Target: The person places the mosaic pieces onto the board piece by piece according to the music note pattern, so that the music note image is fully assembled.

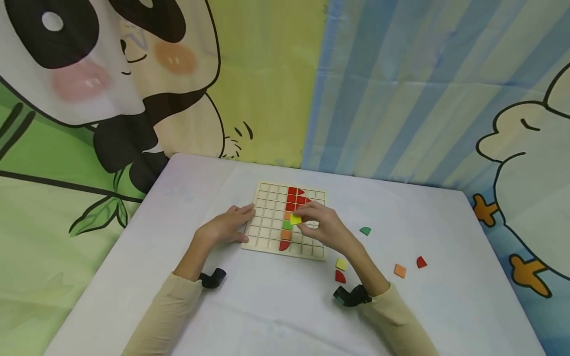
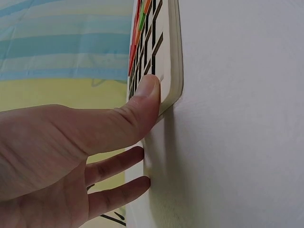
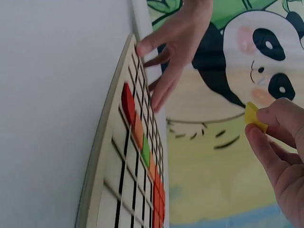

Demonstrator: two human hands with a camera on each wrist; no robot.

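Note:
A pale wooden grid board (image 1: 267,217) lies on the table with colored tiles in its slots. One column runs from red squares (image 1: 291,199) through orange, a green square (image 1: 287,225) and orange to a red quarter-round piece (image 1: 284,245) near the front edge. My right hand (image 1: 325,225) pinches a yellow square tile (image 3: 256,118) between thumb and fingertips, above the board. My left hand (image 1: 227,225) rests at the board's left edge; in the left wrist view its thumb (image 2: 148,90) touches the rim, the fingers spread and nearly straight.
Loose on the table right of the board are a green piece (image 1: 365,231), an orange square (image 1: 400,271) and a red piece (image 1: 421,262). Nearer the front lie a yellow square (image 1: 341,264) and a red quarter-round (image 1: 340,276). A printed curtain (image 1: 267,74) hangs behind.

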